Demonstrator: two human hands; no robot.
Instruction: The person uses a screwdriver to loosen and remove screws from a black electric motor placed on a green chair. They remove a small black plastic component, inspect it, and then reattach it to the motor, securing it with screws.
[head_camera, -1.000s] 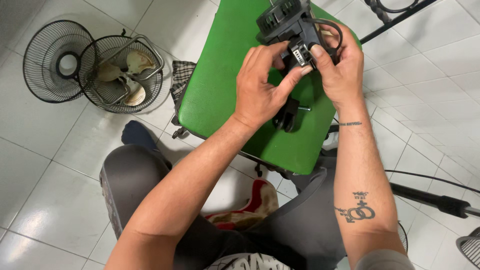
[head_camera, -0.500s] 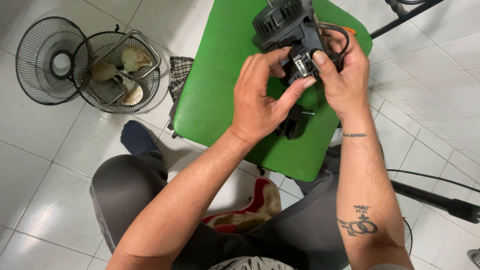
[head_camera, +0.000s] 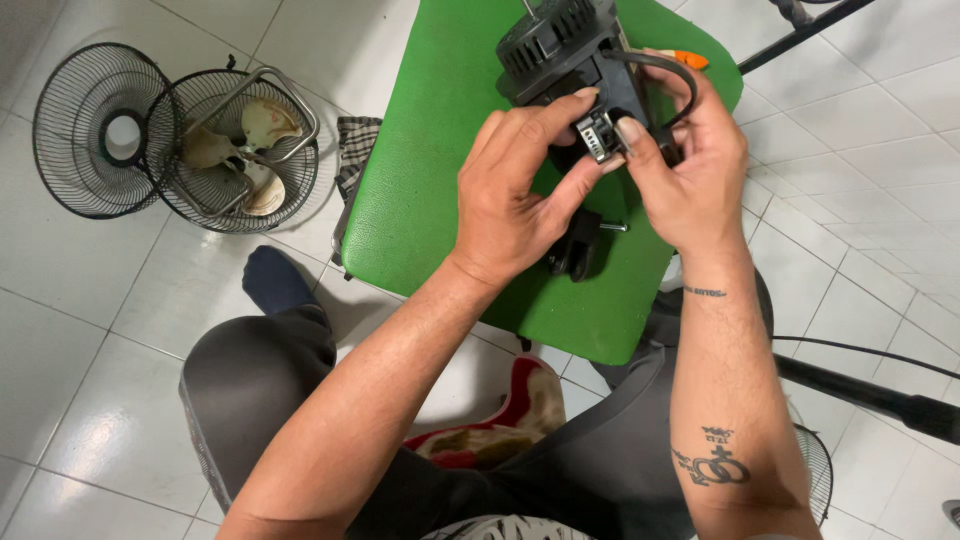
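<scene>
We hold the black motor (head_camera: 562, 55) over the far end of the green stool (head_camera: 430, 170). Our left hand (head_camera: 515, 195) and right hand (head_camera: 690, 180) curl round it, fingertips pinching its small switch (head_camera: 598, 132). Grilles (head_camera: 170, 140) lie far left.

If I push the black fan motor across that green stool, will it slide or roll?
The fan motor has a rounded, ribbed housing, so it may rock or roll. It probably is dense for its size. The green stool looks padded, likely resisting sliding, and the attached black cable may drag.
</scene>
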